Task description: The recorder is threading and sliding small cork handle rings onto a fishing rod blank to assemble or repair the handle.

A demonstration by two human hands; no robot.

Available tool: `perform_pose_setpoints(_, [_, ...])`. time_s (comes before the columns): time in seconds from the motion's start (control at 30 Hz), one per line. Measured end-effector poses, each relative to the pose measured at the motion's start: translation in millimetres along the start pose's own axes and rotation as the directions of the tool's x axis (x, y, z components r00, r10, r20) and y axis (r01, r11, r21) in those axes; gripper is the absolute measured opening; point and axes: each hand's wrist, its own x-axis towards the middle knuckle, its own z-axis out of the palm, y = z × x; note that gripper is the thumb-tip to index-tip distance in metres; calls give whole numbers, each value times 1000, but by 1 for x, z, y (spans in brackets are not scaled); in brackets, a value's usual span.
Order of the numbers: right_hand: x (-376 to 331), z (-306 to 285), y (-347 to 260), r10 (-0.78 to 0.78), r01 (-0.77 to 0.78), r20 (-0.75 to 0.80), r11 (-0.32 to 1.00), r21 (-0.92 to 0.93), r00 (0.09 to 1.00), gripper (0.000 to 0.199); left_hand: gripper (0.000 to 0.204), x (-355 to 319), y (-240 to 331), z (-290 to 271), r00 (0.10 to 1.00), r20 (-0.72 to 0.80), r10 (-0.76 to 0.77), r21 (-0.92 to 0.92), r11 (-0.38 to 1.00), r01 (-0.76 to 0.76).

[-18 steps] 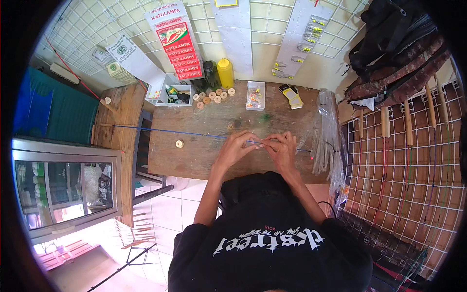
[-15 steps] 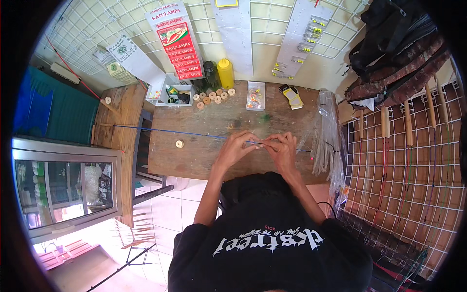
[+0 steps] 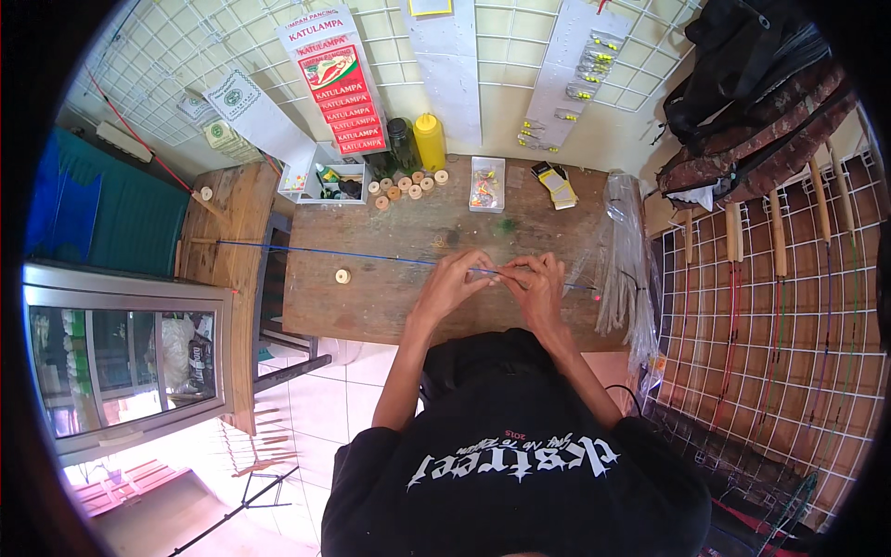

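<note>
A long thin blue rod lies across the wooden table, running from the far left to a red tip at the right. My left hand pinches the rod near its middle. My right hand grips it just to the right, fingertips almost touching the left hand's. Both hands are closed on the rod above the table's front half. A small cream spool sits on the table left of my left hand.
At the table's back stand a yellow bottle, a dark bottle, several wooden spools, a white tray and a clear box of small parts. Clear plastic sleeves lie at the right. A glass cabinet stands left.
</note>
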Motion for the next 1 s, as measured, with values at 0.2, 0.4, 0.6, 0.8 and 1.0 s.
perform_pose_setpoints(0.2, [1,-2,-4,13,-12,-21,1000,7,1000,15,26,-2,-6,0,1000,-5,31,18,999,-31])
perform_pose_setpoints(0.4, [0,-3,-3,-13,13,-30,1000,-2,999,14,19,-5,-5,7,990,-53,132,37,991,-131])
perform_pose_setpoints(0.6, [0,-2,0,-15,15,-27,1000,8,1000,14,13,-9,-9,12,979,-103,179,104,980,-168])
perform_pose_setpoints(0.8, [2,-4,-1,-22,22,2,1000,5,1000,14,12,-12,-14,16,938,-171,302,166,947,-275])
perform_pose_setpoints(1.0, [4,-9,-3,-23,22,36,999,24,999,14,13,-13,-14,14,915,-138,378,295,898,-327])
